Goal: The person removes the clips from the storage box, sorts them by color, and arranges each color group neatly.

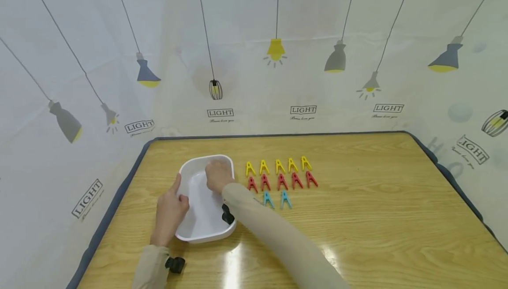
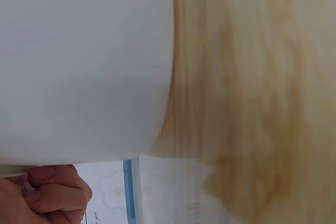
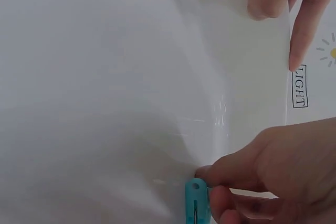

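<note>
A white plastic basin [image 1: 204, 223] sits on the left part of the table. My left hand [image 1: 171, 214] holds its left wall, thumb over the rim and the other fingers on the outside. My right hand [image 1: 218, 177] reaches down inside the basin, toward its far end. There, in the right wrist view, the thumb and fingers pinch a teal clothespin [image 3: 196, 199], whose lower part runs out of the frame. The head view hides this clothespin behind the hand. From the left wrist, the basin's outer wall [image 2: 84, 66] fills much of the picture, with curled fingers [image 2: 60, 195] below it.
Right of the basin lie rows of clothespins: several yellow ones [image 1: 279, 165], several red ones [image 1: 282, 182] and two light blue ones [image 1: 285, 200]. The right forearm passes close to the blue row. A white lamp-printed curtain [image 1: 246, 82] surrounds the wood-grain table [image 1: 377, 201].
</note>
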`<state>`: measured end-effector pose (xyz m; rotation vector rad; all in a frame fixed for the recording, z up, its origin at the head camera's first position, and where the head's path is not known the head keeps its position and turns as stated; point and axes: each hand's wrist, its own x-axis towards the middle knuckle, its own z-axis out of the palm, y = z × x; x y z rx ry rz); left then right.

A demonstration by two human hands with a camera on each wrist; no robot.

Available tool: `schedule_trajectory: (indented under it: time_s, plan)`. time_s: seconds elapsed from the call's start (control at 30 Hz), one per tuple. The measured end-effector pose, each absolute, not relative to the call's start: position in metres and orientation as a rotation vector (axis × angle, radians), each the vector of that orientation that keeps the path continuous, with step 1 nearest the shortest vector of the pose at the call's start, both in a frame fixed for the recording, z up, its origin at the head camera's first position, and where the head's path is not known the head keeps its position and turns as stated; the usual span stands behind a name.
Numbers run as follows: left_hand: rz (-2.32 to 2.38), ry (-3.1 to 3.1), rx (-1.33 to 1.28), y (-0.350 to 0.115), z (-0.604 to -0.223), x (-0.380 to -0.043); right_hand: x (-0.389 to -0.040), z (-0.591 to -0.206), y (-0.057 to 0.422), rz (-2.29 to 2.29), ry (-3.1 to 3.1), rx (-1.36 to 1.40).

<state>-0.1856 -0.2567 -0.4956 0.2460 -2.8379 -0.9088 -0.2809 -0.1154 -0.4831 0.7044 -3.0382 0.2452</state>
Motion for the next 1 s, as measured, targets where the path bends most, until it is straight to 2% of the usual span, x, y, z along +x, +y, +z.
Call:
schedule_trajectory:
  time_s: [1.0]
  plan:
    - [-0.897, -2.815, 0.217, -0.257, -0.498, -0.184, -0.264, -0.443, -0.120, -0.002, -3.084, 0.706]
